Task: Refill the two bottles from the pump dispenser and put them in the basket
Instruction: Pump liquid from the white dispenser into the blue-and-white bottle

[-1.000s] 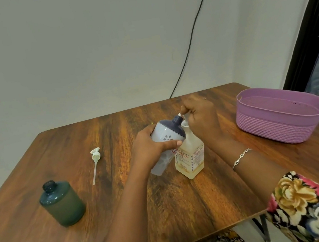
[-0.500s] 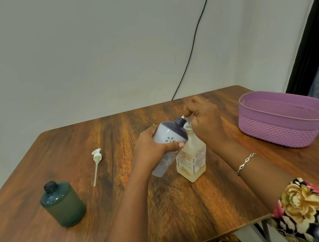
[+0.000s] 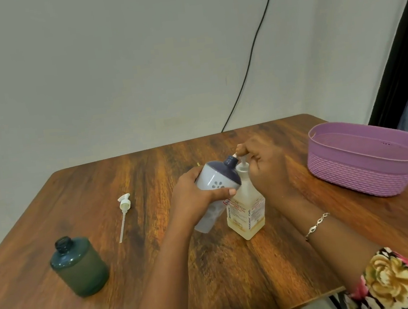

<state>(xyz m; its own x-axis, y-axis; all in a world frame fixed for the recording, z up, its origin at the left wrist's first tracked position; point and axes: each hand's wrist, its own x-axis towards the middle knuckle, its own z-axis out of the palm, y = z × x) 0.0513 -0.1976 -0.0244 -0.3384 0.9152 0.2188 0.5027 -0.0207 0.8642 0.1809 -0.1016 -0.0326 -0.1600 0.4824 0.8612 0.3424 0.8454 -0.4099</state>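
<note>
Lettering on the pump dispenser (image 3: pixel 247 209), beside the gripped white bottle (image 3: pixel 215 180), reads "BIOCHEK".

The white bottle (image 3: pixel 216 178) tilts, neck at the upright pump dispenser (image 3: pixel 246 211); open green bottle (image 3: pixel 80 269) stands left, purple basket (image 3: pixel 356 175) right.

One head-worn view — looking forward and down, close over the table (image 3: pixel 162 276).

The pump dispenser (image 3: pixel 247 190) label (image 3: pixel 244 212) reads "BIOCHEK" and "CHG"; smaller print is illegible
</note>
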